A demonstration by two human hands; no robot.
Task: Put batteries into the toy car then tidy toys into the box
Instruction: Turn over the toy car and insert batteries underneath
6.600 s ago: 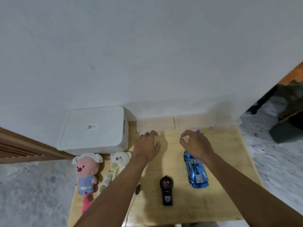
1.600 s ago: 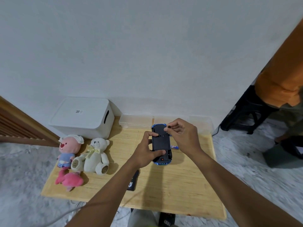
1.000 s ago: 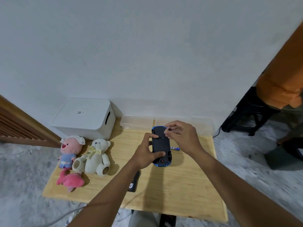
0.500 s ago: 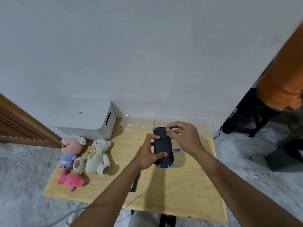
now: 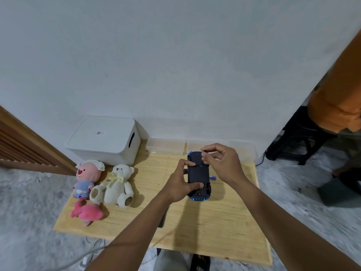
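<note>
Lying underside-up in the left hand [image 5: 178, 185], the toy car [image 5: 197, 173] spans its grip.

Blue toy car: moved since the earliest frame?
Yes. The blue toy car lay roof-up on the light wooden table; now the left hand grips it, flipped black underside up, closer to the clear plastic cases at the wall.

No text can be read anywhere. The white storage box [image 5: 103, 141] carries a small sticker [image 5: 99, 133] on its lid, printed with a dark square code and a few marks, too small to make out. A black object [image 5: 199, 263] on the floor at the bottom edge bears a pale, blurred logo.
</note>
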